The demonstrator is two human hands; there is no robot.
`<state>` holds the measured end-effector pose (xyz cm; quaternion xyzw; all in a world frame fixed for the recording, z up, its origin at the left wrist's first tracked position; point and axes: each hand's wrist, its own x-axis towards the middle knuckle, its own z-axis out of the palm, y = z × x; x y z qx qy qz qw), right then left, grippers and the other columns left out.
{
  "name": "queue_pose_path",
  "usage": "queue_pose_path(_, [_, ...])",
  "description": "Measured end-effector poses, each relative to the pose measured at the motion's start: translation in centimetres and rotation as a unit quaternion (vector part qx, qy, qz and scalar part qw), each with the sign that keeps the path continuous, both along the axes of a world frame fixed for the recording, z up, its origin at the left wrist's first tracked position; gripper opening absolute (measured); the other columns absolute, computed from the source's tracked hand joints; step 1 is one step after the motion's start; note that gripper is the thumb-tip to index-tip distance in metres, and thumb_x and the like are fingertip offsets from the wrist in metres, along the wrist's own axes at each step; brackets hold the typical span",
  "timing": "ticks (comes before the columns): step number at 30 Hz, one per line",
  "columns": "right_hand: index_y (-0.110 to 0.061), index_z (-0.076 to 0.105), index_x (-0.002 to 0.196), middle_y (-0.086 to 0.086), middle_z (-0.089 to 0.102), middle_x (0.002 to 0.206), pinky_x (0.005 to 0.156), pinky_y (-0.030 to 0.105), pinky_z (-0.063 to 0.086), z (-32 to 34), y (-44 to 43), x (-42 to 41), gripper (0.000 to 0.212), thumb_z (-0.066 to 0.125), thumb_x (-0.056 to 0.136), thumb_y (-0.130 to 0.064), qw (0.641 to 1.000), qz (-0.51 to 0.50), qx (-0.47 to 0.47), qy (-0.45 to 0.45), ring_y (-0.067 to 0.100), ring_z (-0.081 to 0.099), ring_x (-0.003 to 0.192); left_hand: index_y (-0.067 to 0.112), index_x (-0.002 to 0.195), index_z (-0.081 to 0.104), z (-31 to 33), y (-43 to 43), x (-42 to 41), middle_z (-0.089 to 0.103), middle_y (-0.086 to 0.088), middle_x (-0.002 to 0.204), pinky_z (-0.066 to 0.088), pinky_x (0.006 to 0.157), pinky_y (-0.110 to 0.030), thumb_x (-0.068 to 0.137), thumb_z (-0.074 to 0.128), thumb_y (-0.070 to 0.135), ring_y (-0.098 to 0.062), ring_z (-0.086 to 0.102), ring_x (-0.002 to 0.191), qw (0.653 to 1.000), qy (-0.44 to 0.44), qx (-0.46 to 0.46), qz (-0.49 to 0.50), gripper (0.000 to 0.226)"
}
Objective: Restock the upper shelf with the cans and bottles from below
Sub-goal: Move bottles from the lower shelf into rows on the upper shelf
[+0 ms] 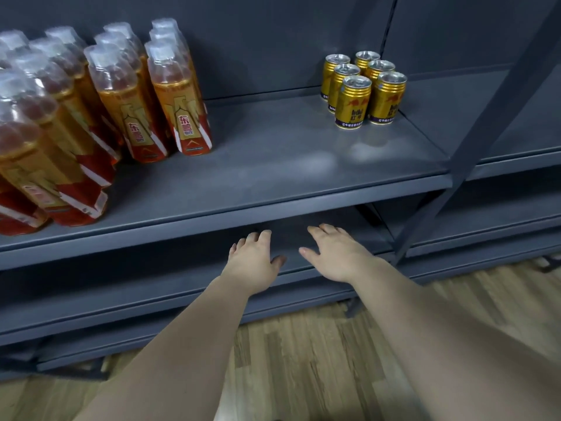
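Reaches forward with both bare arms, low, under the front edge of the grey upper shelf. Left hand palm down, fingers straight and a little spread, thumb out to the side; grips nothing. Right hand just beside it, with a small gap between, also palm down, fingers stretched and loosely spread; holds nothing as well. Both hands over the lower shelf; cannot tell whether touching it or only hovering.

On the upper shelf, at the far left: many orange drink bottles with clear caps and red-and-gold labels bearing Chinese characters. Upright, packed close in rows from near the front edge to the back.

At the right rear of the same shelf: six gold cans, upright, in two rows of three, touching one another, close to the dark back panel. Well apart from the bottles, with bare shelf surface between the two groups.

Right of the cans: a grey metal post, slanted in this wide view, and more grey shelving behind it. Below and around the arms: light wooden floor.
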<state>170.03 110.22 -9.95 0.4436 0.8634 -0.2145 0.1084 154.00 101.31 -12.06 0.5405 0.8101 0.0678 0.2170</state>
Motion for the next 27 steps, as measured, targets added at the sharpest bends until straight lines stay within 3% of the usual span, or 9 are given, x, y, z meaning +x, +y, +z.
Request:
queue_pose_path(7, [-0.017,0.019,0.158,0.012,0.019,0.164,0.121,0.042,0.017,-3.3,3.7,0.7,0.068,0.036,0.104,-0.054,0.999,-0.033,-0.018,-0.017,0.031,0.017,0.15,0.021,0.156,0.018,-2.8,4.2,0.1,0.033,-0.012,0.156,0.027,0.116,-0.046,0.1,0.046,0.049,-0.034,0.033,0.14,0.999,-0.008,-0.035,-0.023,0.069])
queue_pose_path(12, [-0.019,0.017,0.158,0.013,0.027,0.16,0.118,0.042,0.027,-7.3,8.3,-0.3,0.07,0.04,0.102,-0.053,0.999,-0.049,0.01,0.017,0.037,0.028,0.144,0.023,0.159,0.003,-7.1,8.9,-1.4,0.01,-0.004,0.166,0.025,0.119,-0.043,0.099,0.048,0.051,-0.028,0.02,0.15,1.0,-0.014,0.019,-0.02,0.08])
queue_pose_path(16, [-0.028,0.025,0.155,0.008,0.035,0.157,0.113,0.04,0.035,-12.1,12.0,-1.0,0.064,0.047,0.1,-0.05,0.995,-0.068,0.036,0.062,0.035,0.035,0.14,0.018,0.157,0.015,-11.5,13.1,-2.5,0.022,-0.008,0.162,0.029,0.117,-0.042,0.097,0.051,0.05,-0.031,0.029,0.145,0.997,0.015,0.063,0.038,0.077])
queue_pose_path(20, [-0.02,0.034,0.15,0.011,0.038,0.149,0.109,0.042,0.038,-15.5,15.3,-1.6,0.058,0.046,0.101,-0.047,0.985,-0.088,0.12,0.087,0.034,0.035,0.136,0.012,0.151,0.028,-14.6,16.5,-3.6,0.036,-0.017,0.153,0.039,0.109,-0.043,0.098,0.052,0.047,-0.038,0.041,0.135,0.987,0.009,0.127,0.097,0.068])
queue_pose_path(24, [-0.009,0.042,0.135,0.015,0.043,0.136,0.103,0.044,0.04,-18.0,18.2,-2.3,0.053,0.051,0.098,-0.045,0.948,-0.131,0.236,0.167,0.034,0.04,0.126,0.009,0.139,0.038,-17.0,19.0,-4.6,0.045,-0.018,0.141,0.045,0.099,-0.041,0.097,0.055,0.047,-0.037,0.049,0.126,0.969,-0.05,0.199,0.136,0.06])
queue_pose_path(27, [-0.004,0.038,0.134,0.017,0.041,0.135,0.102,0.047,0.04,-19.2,20.4,-3.1,0.064,0.062,0.093,-0.047,0.908,-0.206,0.235,0.28,0.036,0.041,0.126,0.011,0.134,0.039,-18.3,21.3,-5.4,0.051,-0.014,0.133,0.049,0.094,-0.042,0.093,0.059,0.05,-0.033,0.054,0.117,0.949,-0.102,0.257,0.152,0.06])
